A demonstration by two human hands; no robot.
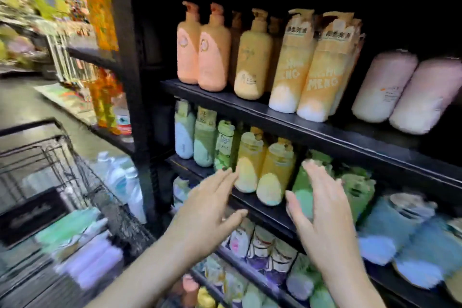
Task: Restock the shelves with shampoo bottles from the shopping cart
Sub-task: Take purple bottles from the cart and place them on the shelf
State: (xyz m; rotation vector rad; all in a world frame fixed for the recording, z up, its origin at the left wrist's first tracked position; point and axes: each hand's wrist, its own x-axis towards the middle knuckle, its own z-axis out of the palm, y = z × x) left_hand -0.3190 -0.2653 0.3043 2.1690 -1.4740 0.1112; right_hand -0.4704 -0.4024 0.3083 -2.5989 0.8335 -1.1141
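Note:
Two yellow pump bottles [265, 170] stand on the second black shelf [252, 201], with a green bottle [303, 187] just to their right. My left hand [207, 210] is spread open just left of and below the yellow bottles, holding nothing. To the right, my right hand [320, 217] is open too, its palm against the front of the green bottle and hiding part of it. At lower left, the wire shopping cart [82, 182] holds lilac bottles [92, 262] and pale green bottles [67, 230] lying on their sides. The picture is blurred by motion.
The top shelf [300, 120] carries orange, yellow and pink bottles. Blue bottles [405, 237] lie at the right of the second shelf, and lower shelves hold more bottles. A black upright post [130, 82] separates this unit from the aisle and its shelving at left.

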